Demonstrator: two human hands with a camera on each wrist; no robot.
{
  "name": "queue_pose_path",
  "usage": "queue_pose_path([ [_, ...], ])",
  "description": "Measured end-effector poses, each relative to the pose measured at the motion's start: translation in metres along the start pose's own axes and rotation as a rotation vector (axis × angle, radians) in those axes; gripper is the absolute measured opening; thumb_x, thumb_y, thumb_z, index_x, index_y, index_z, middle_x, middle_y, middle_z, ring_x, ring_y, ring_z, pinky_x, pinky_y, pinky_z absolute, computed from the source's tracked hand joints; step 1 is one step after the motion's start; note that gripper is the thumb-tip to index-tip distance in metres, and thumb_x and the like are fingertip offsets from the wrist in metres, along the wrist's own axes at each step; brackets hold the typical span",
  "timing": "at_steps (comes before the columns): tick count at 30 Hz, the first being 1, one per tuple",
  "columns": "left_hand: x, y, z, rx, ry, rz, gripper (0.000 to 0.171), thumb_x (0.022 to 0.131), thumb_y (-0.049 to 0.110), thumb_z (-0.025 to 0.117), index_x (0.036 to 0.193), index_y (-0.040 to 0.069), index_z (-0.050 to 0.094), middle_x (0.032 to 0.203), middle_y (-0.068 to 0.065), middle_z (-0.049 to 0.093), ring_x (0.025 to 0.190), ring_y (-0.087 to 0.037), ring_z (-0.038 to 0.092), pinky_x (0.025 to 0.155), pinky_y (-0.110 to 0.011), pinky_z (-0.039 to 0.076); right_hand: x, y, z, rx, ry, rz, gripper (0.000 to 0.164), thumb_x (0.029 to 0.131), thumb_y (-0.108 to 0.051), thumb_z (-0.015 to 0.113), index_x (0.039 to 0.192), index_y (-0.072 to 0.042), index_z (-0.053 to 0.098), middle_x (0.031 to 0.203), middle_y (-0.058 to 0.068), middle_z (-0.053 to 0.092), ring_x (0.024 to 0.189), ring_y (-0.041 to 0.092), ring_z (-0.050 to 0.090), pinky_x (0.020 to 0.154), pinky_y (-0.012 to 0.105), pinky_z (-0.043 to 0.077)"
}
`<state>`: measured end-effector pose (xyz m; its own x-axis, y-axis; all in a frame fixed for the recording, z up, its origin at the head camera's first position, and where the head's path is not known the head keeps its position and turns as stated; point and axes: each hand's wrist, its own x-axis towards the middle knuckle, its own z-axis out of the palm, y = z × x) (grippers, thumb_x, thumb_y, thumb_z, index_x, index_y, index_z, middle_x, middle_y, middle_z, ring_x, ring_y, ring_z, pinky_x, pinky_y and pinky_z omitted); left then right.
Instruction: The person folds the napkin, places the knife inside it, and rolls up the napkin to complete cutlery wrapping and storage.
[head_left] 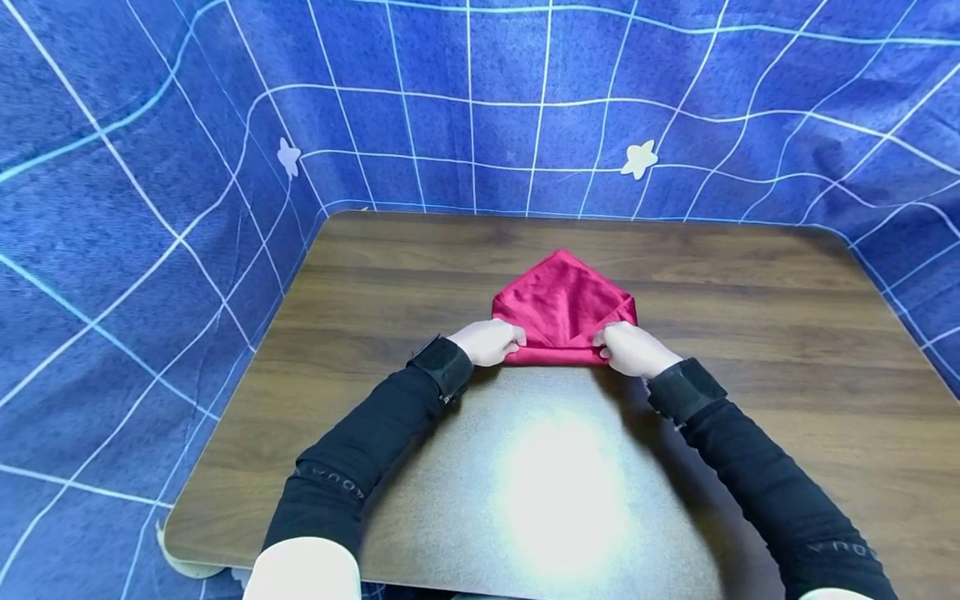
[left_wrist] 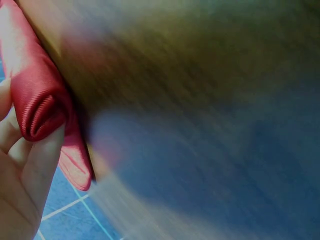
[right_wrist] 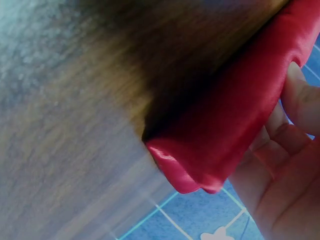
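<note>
A shiny crimson cloth [head_left: 558,304] lies on the wooden table, folded to a point at its far side. Its near edge forms a rolled band [head_left: 555,357]. My left hand [head_left: 489,342] grips the left end of that roll; in the left wrist view the coiled layers of the roll [left_wrist: 42,117] show between thumb and fingers. On the opposite end, my right hand [head_left: 636,348] pinches the band with curled fingers. Seen from the right wrist, the thumb [right_wrist: 302,100] presses on the red cloth [right_wrist: 225,107], whose corner juts past the fingers.
The wooden table [head_left: 750,283] has rounded corners and a bright glare near its front edge. Blue fabric [head_left: 450,58] with white and light-blue lines hangs behind and at the sides. Two pale star shapes [head_left: 639,158] are on the fabric.
</note>
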<state>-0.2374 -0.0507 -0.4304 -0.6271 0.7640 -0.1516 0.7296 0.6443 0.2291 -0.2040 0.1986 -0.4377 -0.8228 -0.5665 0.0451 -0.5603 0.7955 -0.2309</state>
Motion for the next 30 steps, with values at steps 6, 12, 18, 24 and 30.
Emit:
queue_pose_path([
  [6, 0.011, -0.008, 0.004, -0.086, -0.027, -0.006, 0.019, 0.088, 0.004, 0.048, 0.101, 0.004, 0.061, 0.103, -0.009, 0.06, 0.101, -0.019, 0.053, 0.088, -0.028, 0.038, 0.003, 0.002, 0.0, 0.037, 0.005, 0.018, 0.014, 0.071, 0.011, 0.058, 0.079, 0.002, 0.066, 0.075, 0.01, 0.064, 0.076, 0.025, 0.06, 0.071, 0.036, 0.048],
  [12, 0.031, -0.035, 0.03, -0.118, 0.031, 0.06, 0.016, 0.087, 0.008, 0.05, 0.095, 0.01, 0.064, 0.097, -0.004, 0.058, 0.096, -0.015, 0.052, 0.085, -0.025, 0.038, 0.003, 0.002, -0.002, 0.059, 0.022, 0.043, 0.011, 0.072, 0.009, 0.059, 0.077, -0.001, 0.062, 0.074, 0.008, 0.061, 0.074, 0.024, 0.058, 0.069, 0.037, 0.047],
  [18, 0.007, 0.001, 0.003, 0.054, 0.064, -0.007, 0.016, 0.084, 0.001, 0.049, 0.093, 0.009, 0.059, 0.09, -0.001, 0.056, 0.088, -0.016, 0.053, 0.077, -0.027, 0.042, 0.002, 0.001, 0.002, -0.045, 0.095, 0.015, 0.013, 0.072, 0.006, 0.062, 0.075, -0.004, 0.054, 0.071, 0.004, 0.051, 0.075, 0.026, 0.053, 0.067, 0.036, 0.045],
  [24, 0.002, 0.014, 0.012, 0.435, 0.219, 0.103, 0.01, 0.082, 0.009, 0.05, 0.086, 0.013, 0.057, 0.088, -0.003, 0.053, 0.079, -0.02, 0.053, 0.062, -0.03, 0.046, -0.009, -0.014, 0.015, -0.331, 0.261, -0.058, 0.011, 0.071, 0.009, 0.058, 0.076, -0.001, 0.055, 0.075, 0.012, 0.052, 0.074, 0.029, 0.053, 0.063, 0.037, 0.046],
  [30, 0.002, 0.022, 0.024, 0.571, 0.299, 0.139, 0.01, 0.076, 0.02, 0.059, 0.081, 0.013, 0.063, 0.086, -0.004, 0.053, 0.072, -0.019, 0.054, 0.058, -0.028, 0.045, -0.017, -0.022, 0.027, -0.554, 0.389, -0.182, 0.008, 0.071, 0.01, 0.051, 0.069, 0.003, 0.056, 0.065, 0.013, 0.046, 0.057, 0.027, 0.046, 0.043, 0.032, 0.039],
])
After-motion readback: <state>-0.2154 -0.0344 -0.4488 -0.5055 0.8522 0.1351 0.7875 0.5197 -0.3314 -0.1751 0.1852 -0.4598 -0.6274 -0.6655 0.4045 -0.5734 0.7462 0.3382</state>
